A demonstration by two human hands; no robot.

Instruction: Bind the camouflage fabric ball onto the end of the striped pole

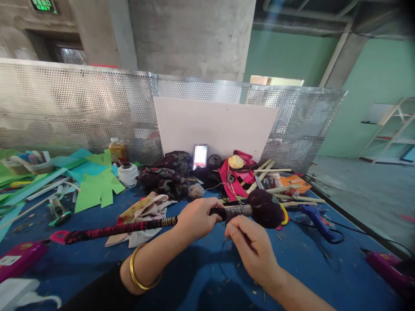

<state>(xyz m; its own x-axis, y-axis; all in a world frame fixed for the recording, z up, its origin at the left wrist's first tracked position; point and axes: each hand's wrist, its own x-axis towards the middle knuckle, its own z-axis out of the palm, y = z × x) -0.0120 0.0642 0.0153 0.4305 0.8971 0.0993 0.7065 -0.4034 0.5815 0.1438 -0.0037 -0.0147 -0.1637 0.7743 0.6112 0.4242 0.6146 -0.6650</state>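
Note:
A long stick (129, 226) wrapped in black, red and striped cloth or yarn lies across the front of me, with a pink loop (60, 237) at its left end. Its right end carries a grey wrapped section (238, 211) and a rounded dark cloth head (265, 208) with a yellow band (285, 215). My left hand (199, 218) is closed round the stick near its middle. Just below the grey section, my right hand (251, 244) is closed in a pinch, and a thin dark thread (223, 244) hangs at its fingertips. The thread's far end cannot be made out.
Behind the stick lie dark patterned cloth (168, 175), a yarn ball (196, 191), pink cloth (238, 175) and wooden sticks (298, 198). A blue glue gun (317, 222) is at right. Green felt pieces (97, 188) and a white thread spool (127, 174) are at left. A lit phone (200, 155) leans upright.

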